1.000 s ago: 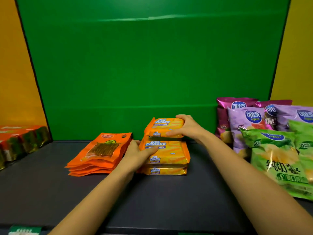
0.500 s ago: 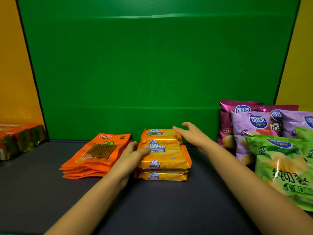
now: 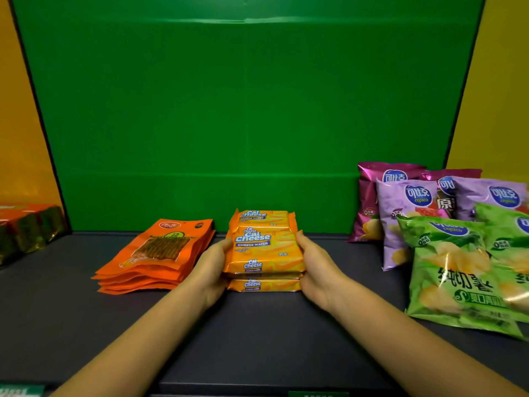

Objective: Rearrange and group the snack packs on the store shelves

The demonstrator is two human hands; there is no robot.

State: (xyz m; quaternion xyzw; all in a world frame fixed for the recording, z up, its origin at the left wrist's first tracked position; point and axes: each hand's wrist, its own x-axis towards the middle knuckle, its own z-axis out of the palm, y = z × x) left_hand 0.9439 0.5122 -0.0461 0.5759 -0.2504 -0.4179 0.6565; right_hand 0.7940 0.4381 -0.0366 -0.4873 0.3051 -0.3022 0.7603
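Wafers (image 3: 264,250) sit stacked mid-shelf (image 3: 257,339). My left hand (image 3: 210,263) and right hand (image 3: 316,263) press flat on the stack's sides. Squeeze unevenly and the slippery packs could slide and topple.

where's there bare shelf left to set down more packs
Bare shelf runs from the red boxes to the orange pouches, across the front, and between the Cal Cheese stack and chip bags. The right end is crowded.
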